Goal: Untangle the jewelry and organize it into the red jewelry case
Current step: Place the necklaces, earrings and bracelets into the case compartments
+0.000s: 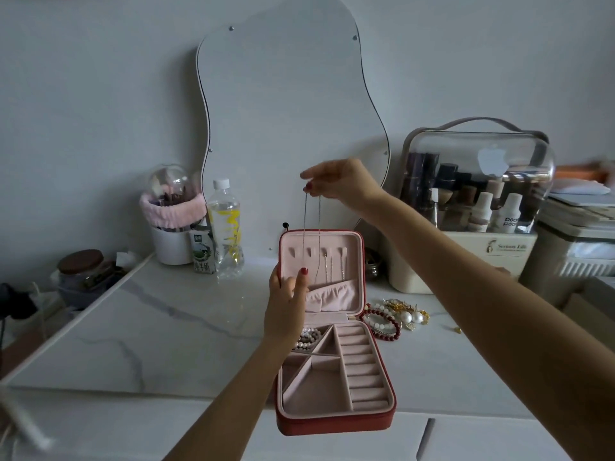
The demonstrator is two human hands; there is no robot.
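Note:
The red jewelry case (382, 419) lies open on the white marble tabletop, its pink-lined lid (352, 242) standing upright. My right hand (339, 183) is raised above the lid and pinches a thin silver chain necklace (305, 227) that hangs down in two strands in front of the lid. My left hand (288, 304) holds the lid's left edge, thumb on the pink lining beside the chain's lower end. Two chains hang from the lid's right hooks (336, 264). A pearl bracelet (307, 339) lies in the case's upper left compartment. Tangled jewelry (394, 316) with red beads and pearls lies right of the case.
A wavy mirror (283, 128) leans on the wall behind the case. A water bottle (224, 227), a milk carton and a brush holder (173, 214) stand at the left. A clear cosmetics organizer (472, 201) stands at the right. A small gold piece (458, 330) lies on the table.

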